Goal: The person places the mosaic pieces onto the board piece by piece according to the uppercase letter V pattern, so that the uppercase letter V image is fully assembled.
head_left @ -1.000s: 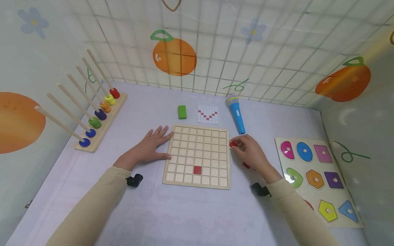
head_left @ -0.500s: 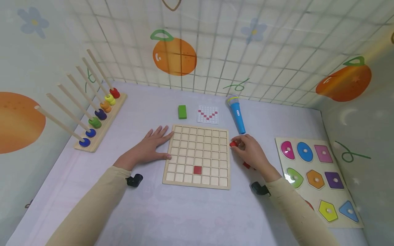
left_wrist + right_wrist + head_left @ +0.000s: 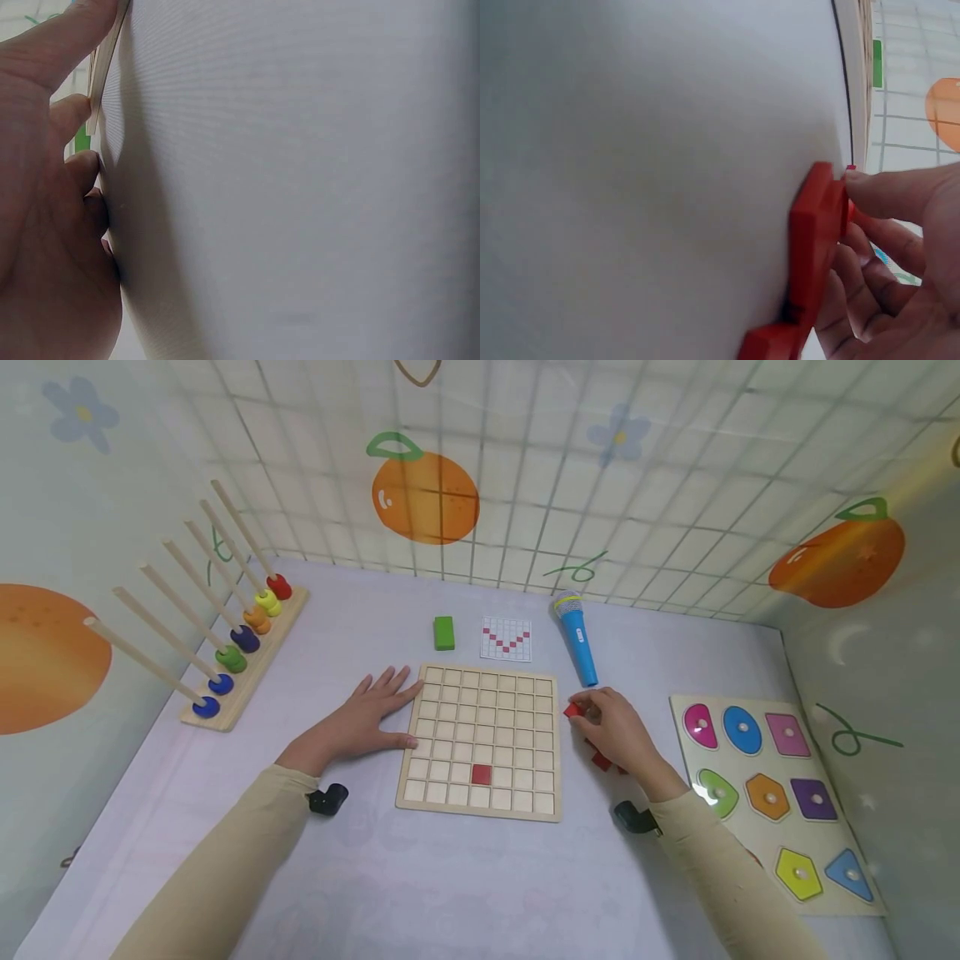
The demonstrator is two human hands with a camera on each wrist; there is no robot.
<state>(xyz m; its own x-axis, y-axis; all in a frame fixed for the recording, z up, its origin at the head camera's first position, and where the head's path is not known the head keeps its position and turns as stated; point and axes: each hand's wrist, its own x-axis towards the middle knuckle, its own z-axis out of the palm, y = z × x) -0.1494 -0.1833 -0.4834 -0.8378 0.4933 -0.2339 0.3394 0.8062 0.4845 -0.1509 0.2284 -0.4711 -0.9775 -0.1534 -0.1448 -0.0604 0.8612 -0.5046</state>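
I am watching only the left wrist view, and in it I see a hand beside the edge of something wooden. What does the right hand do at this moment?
Observer: In the head view, the right hand pinches a red piece just off the right side of the gridded wooden board.
Operator: Thank you. Is there some piece inside the board?
Observer: Yes, one red tile sits in the middle column, second row from the person's side.
Operator: And is there any picture of a pattern nearby?
Observer: Yes, a small card with red squares in a V lies beyond the board's far edge.
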